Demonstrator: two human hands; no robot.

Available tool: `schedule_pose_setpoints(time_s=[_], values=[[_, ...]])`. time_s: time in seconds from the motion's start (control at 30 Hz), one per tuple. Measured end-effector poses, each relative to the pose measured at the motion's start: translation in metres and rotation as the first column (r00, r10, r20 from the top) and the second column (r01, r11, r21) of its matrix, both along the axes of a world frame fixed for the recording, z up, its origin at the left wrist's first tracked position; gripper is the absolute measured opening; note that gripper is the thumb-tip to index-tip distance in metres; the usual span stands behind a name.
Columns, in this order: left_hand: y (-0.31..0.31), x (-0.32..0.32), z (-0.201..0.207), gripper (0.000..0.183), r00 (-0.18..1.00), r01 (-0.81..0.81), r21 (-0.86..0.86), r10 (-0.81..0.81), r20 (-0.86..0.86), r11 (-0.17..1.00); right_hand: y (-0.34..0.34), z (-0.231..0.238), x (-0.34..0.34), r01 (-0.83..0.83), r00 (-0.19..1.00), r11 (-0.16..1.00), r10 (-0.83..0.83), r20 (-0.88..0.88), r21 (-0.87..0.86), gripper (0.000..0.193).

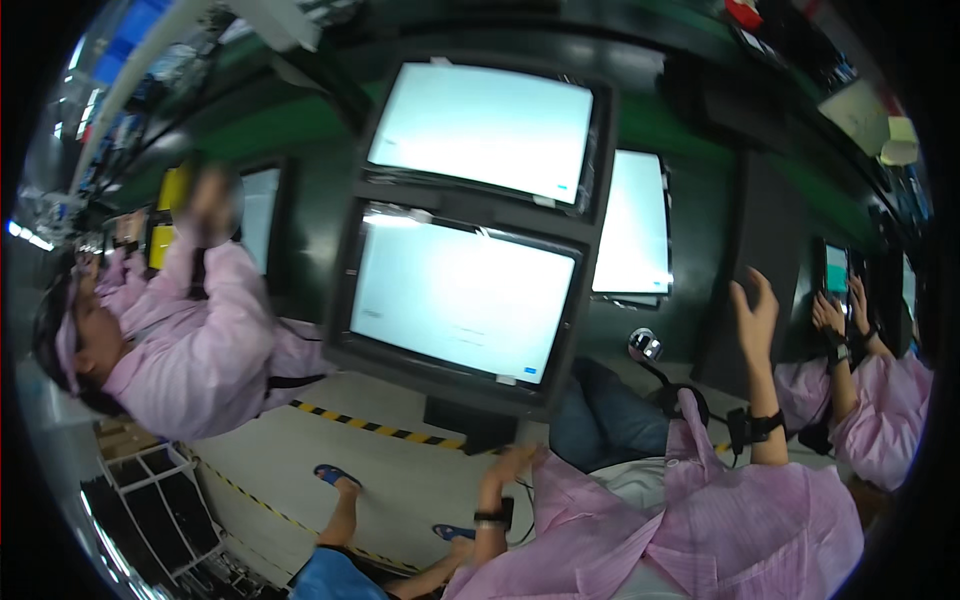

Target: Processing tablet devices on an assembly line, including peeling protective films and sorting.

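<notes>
Before me, a black two-bay tray (350,290) holds an upper tablet (480,125) and a lower tablet (460,295), both with lit, pale screens. My right hand (757,315) is raised to the right of the tray, fingers apart and curved, with nothing in it. My left hand (515,463) is low, just below the tray's near edge. Its fingers are blurred and partly hidden, so I cannot make out their pose or any contact. Another lit tablet (632,225) lies right of the tray, on top of something dark and flat.
A co-worker (215,330) in pink sits at the left with raised hands. Another person's hands (840,315) work on a small device at the right. A round metal piece on a dark stalk (645,345) stands near my lap. Below left is a wire rack (165,510).
</notes>
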State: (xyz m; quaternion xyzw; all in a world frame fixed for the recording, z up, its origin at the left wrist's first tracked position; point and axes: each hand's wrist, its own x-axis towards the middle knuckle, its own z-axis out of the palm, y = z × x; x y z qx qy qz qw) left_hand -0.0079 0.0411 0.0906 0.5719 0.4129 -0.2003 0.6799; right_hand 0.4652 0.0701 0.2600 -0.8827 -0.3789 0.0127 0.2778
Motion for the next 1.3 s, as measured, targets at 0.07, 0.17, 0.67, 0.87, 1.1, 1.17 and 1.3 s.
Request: schedule_pose_setpoints(time_s=[0.07,0.17,0.67,0.87,1.1,1.17,1.3], values=[[0.014,0.002,0.126,0.04,0.965,-0.052,-0.045,0.062,0.254,0.998,-0.03,-0.013,0.038,0.304,0.938,0.893,-0.221,0.267,-0.331,0.064],[0.079,0.021,0.292,0.031,0.847,-0.263,0.214,0.119,0.518,0.941,-0.103,-0.087,0.106,0.458,0.847,0.737,-0.532,-0.009,-0.497,0.085],[0.099,0.15,0.489,0.009,-0.268,-0.626,0.368,-0.633,0.726,0.687,-0.011,0.245,-0.087,-0.372,0.729,0.692,0.63,-0.268,0.618,0.032],[0.098,0.14,0.53,0.011,-0.432,-0.34,0.331,-0.459,0.776,0.88,-0.065,0.347,-0.2,0.108,0.967,0.592,0.122,-0.222,0.799,0.021],[0.09,0.126,0.553,0.016,-0.473,-0.206,0.29,-0.354,0.807,0.935,-0.073,0.355,-0.144,-0.223,0.328,0.075,0.945,0.002,0.972,0.025],[0.093,0.135,0.56,0.018,-0.487,-0.172,0.271,-0.321,0.812,0.947,-0.099,0.345,-0.114,-0.214,0.031,-0.116,0.992,0.125,0.97,0.026],[0.092,0.149,0.574,0.021,-0.509,-0.105,0.227,-0.248,0.824,0.968,-0.098,0.354,-0.071,-0.035,-0.527,-0.431,0.775,0.35,0.902,0.029]])
